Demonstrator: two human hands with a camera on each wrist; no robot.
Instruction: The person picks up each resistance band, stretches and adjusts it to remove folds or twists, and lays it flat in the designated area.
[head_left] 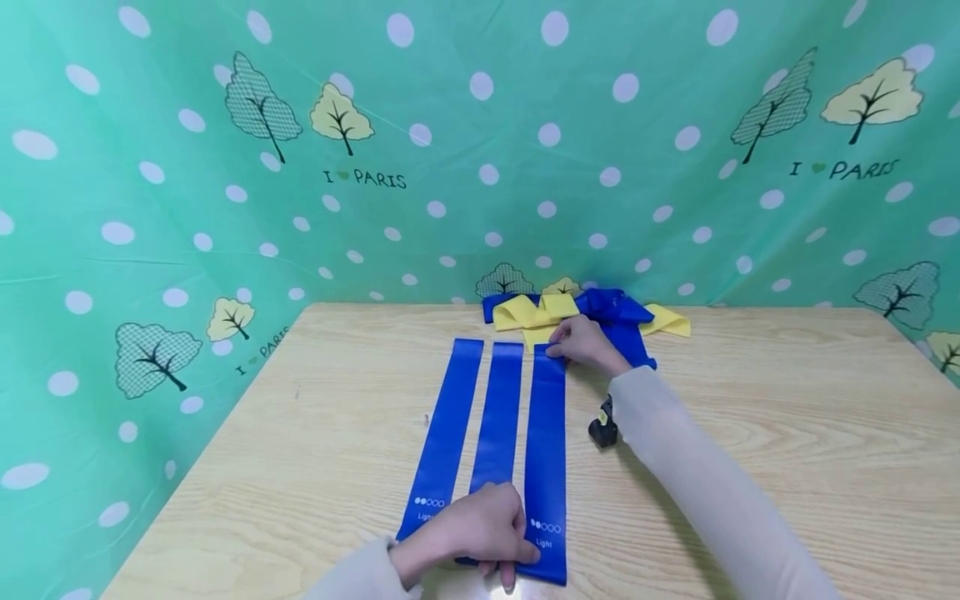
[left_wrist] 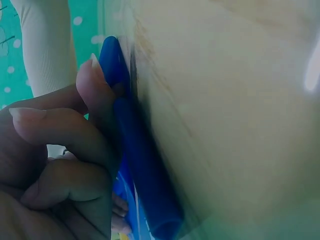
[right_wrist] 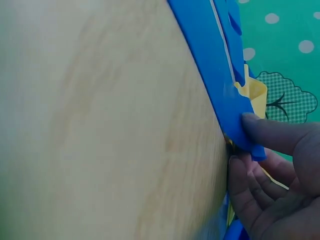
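Three flat blue resistance bands lie side by side on the table: a left band [head_left: 448, 425], a middle band [head_left: 502, 400] and a right band [head_left: 546, 450]. White dots and the word "Light" show on the outer two. My left hand [head_left: 483, 525] covers the middle band's near part and pinches the near left corner of the right band. At that band's far end, my right hand [head_left: 587, 344] pinches the edge. In the right wrist view, the thumb [right_wrist: 265, 132] lies on top of the blue end with fingers beneath. Folded loop ends [left_wrist: 150, 175] show beside the left fingers.
Behind the right hand, loose yellow bands [head_left: 532, 312] and crumpled blue bands [head_left: 618, 310] lie in a heap by the table's back edge. A green dotted cloth [head_left: 480, 167] hangs behind the wooden table [head_left: 315, 433]. A small black device [head_left: 602, 427] sits at the right wrist.
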